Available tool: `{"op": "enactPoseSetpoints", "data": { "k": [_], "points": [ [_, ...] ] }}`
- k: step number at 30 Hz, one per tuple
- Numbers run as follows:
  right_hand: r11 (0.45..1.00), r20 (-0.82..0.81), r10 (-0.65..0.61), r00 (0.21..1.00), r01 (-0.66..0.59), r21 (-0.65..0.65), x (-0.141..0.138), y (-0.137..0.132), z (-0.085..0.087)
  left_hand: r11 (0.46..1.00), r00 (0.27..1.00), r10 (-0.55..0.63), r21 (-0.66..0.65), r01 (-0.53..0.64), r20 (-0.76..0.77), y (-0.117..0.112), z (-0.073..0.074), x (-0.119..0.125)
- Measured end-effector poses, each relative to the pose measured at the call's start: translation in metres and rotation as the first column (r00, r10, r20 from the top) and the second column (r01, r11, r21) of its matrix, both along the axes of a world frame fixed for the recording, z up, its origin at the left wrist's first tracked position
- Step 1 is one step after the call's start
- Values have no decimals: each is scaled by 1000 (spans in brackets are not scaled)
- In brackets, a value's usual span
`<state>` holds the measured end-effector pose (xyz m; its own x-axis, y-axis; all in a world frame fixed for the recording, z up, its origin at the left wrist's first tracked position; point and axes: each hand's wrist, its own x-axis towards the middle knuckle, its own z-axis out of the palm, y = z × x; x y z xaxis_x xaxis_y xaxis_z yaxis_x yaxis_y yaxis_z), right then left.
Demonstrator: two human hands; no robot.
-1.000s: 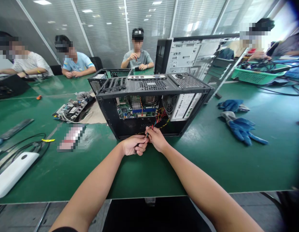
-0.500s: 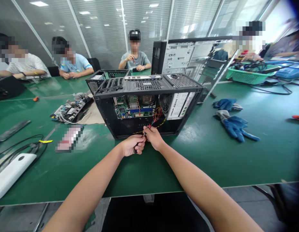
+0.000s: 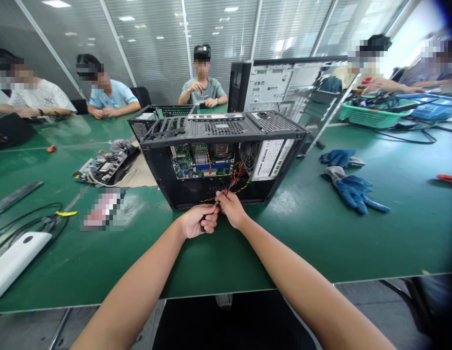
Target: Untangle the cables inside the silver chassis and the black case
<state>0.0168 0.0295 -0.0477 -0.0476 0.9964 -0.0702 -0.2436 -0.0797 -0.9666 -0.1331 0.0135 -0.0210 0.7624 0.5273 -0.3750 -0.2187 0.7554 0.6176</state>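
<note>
A black computer case [image 3: 163,182] lies on its side in front of me, its open face towards me. Inside show a green motherboard [image 3: 182,170] and a power supply [image 3: 272,160] with a white label. A bundle of coloured power cables [image 3: 233,182] runs from the supply down to my hands. My right hand [image 3: 233,209] is closed on that bundle near its end. Touching it, my left hand [image 3: 199,220] pinches the cable end between thumb and forefinger. A dark piece, perhaps a connector, shows under its curled fingers; the rest is hidden.
Blue work gloves [image 3: 353,189] lie to the right. Left are a circuit board assembly [image 3: 105,167], a white device [image 3: 21,262] and black cables. Behind stands another open case [image 3: 273,87], with a green basket [image 3: 375,115] of cables beyond. Several people sit around the table.
My hands stay at the cable end, with only a slight shift of the fingers. The whole view has moved a little. At the far right, a person's arm now reaches over the baskets.
</note>
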Motion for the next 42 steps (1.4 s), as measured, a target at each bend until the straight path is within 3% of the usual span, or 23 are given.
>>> {"op": "enactPoseSetpoints", "data": {
  "k": [5,15,25,37,42],
  "points": [
    [999,-47,29,998,-28,18,4,-1,-1,998,999,-36,46,36,-9,-2,1,2],
    [993,-20,102,995,-101,53,12,-6,5,960,961,17,274,62,-275,-6,2,8],
    [997,64,68,996,-70,30,17,-13,11,956,973,-26,279,91,-229,-15,7,12],
    [997,-46,63,997,-65,-37,13,-17,14,931,921,26,344,120,-390,-17,12,16],
    [995,-69,89,994,-91,-37,14,-16,13,945,931,29,312,93,-365,-16,17,13]
  ]
}}
